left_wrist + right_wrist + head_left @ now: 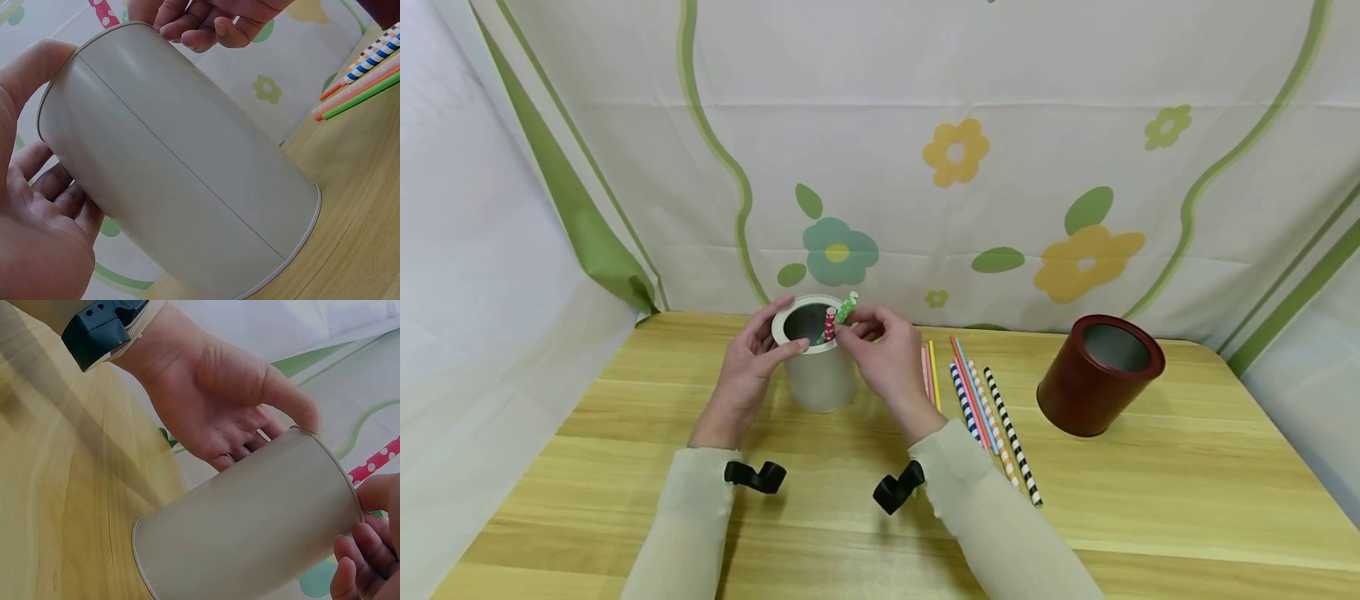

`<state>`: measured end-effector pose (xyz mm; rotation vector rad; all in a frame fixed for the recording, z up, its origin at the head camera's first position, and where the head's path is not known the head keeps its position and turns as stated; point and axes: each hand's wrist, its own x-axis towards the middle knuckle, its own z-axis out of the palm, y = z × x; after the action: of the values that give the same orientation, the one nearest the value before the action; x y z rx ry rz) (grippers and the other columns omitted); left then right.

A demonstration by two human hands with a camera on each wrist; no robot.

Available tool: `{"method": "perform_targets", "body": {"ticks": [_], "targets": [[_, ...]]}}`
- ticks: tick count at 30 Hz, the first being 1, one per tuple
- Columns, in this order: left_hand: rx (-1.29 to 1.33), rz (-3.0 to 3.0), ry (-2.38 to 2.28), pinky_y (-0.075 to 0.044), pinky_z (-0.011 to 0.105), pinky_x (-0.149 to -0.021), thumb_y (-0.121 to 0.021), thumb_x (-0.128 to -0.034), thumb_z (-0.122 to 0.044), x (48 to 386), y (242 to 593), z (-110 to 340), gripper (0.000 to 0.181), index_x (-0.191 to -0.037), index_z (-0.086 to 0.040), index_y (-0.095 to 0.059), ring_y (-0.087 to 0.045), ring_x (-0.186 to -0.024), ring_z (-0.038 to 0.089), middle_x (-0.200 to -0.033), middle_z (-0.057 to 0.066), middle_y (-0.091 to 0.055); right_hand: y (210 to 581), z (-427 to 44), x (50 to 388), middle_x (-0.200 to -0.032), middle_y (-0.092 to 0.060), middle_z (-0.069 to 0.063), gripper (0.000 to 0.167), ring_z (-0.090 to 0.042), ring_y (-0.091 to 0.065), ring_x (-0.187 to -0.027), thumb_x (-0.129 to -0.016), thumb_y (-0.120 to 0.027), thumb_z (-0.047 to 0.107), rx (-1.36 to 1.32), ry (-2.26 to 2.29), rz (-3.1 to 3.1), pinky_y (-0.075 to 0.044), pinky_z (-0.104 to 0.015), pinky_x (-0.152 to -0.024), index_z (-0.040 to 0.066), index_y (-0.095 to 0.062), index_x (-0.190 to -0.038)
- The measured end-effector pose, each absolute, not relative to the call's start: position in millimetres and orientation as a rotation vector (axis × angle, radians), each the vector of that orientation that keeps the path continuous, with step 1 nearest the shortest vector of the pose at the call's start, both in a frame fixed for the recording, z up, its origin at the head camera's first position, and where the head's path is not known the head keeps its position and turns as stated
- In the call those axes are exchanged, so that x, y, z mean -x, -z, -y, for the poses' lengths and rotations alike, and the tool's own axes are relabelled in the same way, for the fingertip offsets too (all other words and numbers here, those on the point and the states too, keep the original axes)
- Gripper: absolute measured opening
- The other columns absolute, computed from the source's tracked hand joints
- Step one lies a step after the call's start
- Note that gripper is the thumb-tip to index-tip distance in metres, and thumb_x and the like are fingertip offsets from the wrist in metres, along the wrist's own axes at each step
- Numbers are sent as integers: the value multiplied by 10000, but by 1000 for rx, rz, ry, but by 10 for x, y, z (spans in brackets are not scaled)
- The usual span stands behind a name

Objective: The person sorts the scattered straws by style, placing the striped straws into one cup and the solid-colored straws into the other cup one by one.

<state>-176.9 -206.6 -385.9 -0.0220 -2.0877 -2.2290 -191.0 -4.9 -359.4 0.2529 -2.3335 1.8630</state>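
A cream-white can (pixel 822 385) stands on the table with its top uncovered. My left hand (pixel 747 358) holds it at the left, thumb over the rim and fingers round the side. Two paper straws poke out of the can: a red one with white dots (pixel 830 321) and a green one with a white pattern (pixel 848 307). At the right edge of the rim, my right hand (pixel 887 354) pinches the green straw between thumb and index finger. The lower ends of both straws are hidden by the can wall.
Several straws lie on the table right of the can, among them a black-striped straw (pixel 1011 433), a blue-striped straw (pixel 964 400) and a yellow straw (pixel 935 375). Farther right stands a dark red can (pixel 1071 387). A flowered curtain (pixel 880 192) hangs behind the table.
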Motion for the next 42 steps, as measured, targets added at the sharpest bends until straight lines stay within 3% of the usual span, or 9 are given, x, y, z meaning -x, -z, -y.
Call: {"method": "perform_targets", "body": {"ticks": [10, 16, 24, 32, 42], "targets": [[9, 2119, 2207, -402, 199, -1209, -726, -985, -4, 1751, 3871, 2055, 728, -1639, -175, -456, -464, -1476, 129, -1698, 7, -441, 3660, 15, 1871, -936, -719, -40, 173, -178, -633, -890, -942, -821, 223, -245, -1912, 2290, -547, -280, -770, 114, -783, -1070], [10, 2126, 2200, -398, 215, -1219, -729, -987, -11, 1752, 3881, 2032, 729, -1641, -177, -453, -462, -1480, 133, -1694, 9, -444, 3671, -100, 1803, -983, -737, -35, 155, -183, -654, -892, -968, -803, 241, -247, -1975, 2274, -583, -260, -693, 150, -772, -1089], [15, 2122, 2207, -386, 239, -1244, -734, -984, -13, 1781, 3881, 2024, 725, -1635, -179, -462, -455, -1485, 139, -1695, 2, -442, 3669, -378, 1734, -969, -751, -63, 151, -170, -690, -813, -966, -805, 173, -199, -2040, 2218, -589, -243, -647, 86, -763, -1082], [3, 2129, 2215, -387, 232, -1239, -732, -987, -14, 1776, 3878, 2031, 729, -1641, -173, -453, -455, -1483, 143, -1700, 10, -436, 3768, -636, 1701, -902, -736, 9, 129, -129, -696, -769, -953, -809, 118, -82, -2079, 2190, -615, -278, -688, 62, -754, -1056], [-1, 2104, 2229, -401, 193, -1207, -726, -981, 4, 1771, 3884, 2042, 735, -1641, -171, -454, -462, -1476, 132, -1712, -3, -428, 3949, -846, 1832, -931, -699, -13, 166, -285, -699, -869, -955, -824, 175, 82, -2037, 2354, -595, -278, -694, 64, -756, -1057]]}}
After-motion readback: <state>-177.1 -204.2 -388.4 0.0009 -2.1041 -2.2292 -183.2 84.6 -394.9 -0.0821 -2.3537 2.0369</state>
